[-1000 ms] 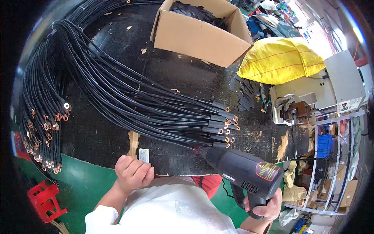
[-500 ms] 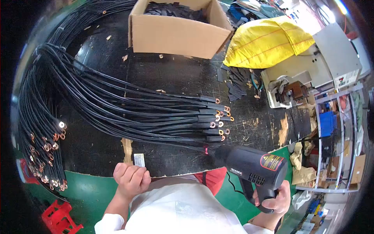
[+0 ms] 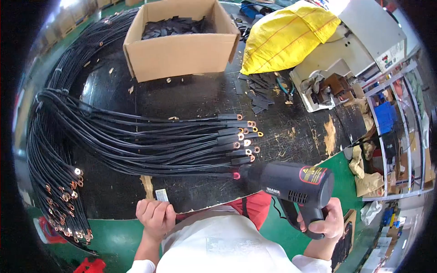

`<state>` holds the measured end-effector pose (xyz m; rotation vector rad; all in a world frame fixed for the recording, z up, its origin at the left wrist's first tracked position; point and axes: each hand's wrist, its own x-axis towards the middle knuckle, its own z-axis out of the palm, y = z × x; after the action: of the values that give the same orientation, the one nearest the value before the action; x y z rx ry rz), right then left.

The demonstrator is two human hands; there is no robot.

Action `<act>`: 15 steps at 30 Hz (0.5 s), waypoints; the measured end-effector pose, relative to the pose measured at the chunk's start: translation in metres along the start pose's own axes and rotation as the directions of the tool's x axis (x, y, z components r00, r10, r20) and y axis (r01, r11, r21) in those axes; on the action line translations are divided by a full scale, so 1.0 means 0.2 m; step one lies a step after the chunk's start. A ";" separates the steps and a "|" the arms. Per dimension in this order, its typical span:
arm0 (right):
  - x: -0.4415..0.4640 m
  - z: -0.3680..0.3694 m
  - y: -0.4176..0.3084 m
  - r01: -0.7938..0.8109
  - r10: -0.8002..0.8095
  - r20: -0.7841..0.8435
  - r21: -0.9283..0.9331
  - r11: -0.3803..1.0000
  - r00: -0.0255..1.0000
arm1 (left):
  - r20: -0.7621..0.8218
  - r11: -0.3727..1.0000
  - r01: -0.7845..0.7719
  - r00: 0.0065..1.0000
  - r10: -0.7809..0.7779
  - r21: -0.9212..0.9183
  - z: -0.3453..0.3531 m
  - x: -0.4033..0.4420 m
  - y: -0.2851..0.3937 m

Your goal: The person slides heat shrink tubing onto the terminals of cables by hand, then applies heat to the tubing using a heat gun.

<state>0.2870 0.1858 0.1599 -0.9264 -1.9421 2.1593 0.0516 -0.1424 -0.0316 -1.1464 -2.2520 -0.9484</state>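
Note:
My right hand (image 3: 325, 220) is wrapped round the handle of a black heat gun (image 3: 296, 184), its nozzle pointing left at the table's front edge. Close to the nozzle tip is a copper ring terminal (image 3: 236, 175) glowing pinkish-red on the lowest cable. Above it, more black cables (image 3: 136, 141) fan out to the right, with black sleeves (image 3: 227, 132) near their copper ring ends. My left hand (image 3: 156, 217) is closed at the table's front edge, beside a small pale label (image 3: 161, 195); whatever its fingers hold, if anything, is hidden.
A cardboard box (image 3: 180, 57) of black pieces stands at the back. Right of it lie a yellow sack (image 3: 287, 38), loose black sleeves (image 3: 260, 93), pliers (image 3: 286, 87) and a pale machine (image 3: 318, 82). Another cable bundle (image 3: 54, 168) hangs over the left edge; a shelf rack (image 3: 400, 136) stands right.
The view has shifted, so the box and sack appear further left. The heat gun's nozzle now sits beside the lowest cable's ring end. My left hand stays closed at the table edge.

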 end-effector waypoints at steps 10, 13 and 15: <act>-0.04 -0.02 0.00 0.022 -0.026 -0.154 -0.025 0.999 0.988 | 0.320 0.996 -0.080 0.945 0.067 0.026 0.20 0.41 0.15; -0.07 -0.02 0.02 0.021 -0.020 -0.193 0.002 1.000 0.981 | 0.404 0.998 -0.067 0.913 0.055 0.016 0.26 0.47 0.18; -0.09 -0.03 0.03 0.021 -0.016 -0.210 0.019 1.000 0.977 | 0.419 0.998 -0.065 0.906 0.064 -0.012 0.31 0.47 0.18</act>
<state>0.3066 0.1820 0.1617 -1.0795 -1.8171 1.9769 0.0238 -0.0332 0.0000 -1.5354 -2.5204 -0.7230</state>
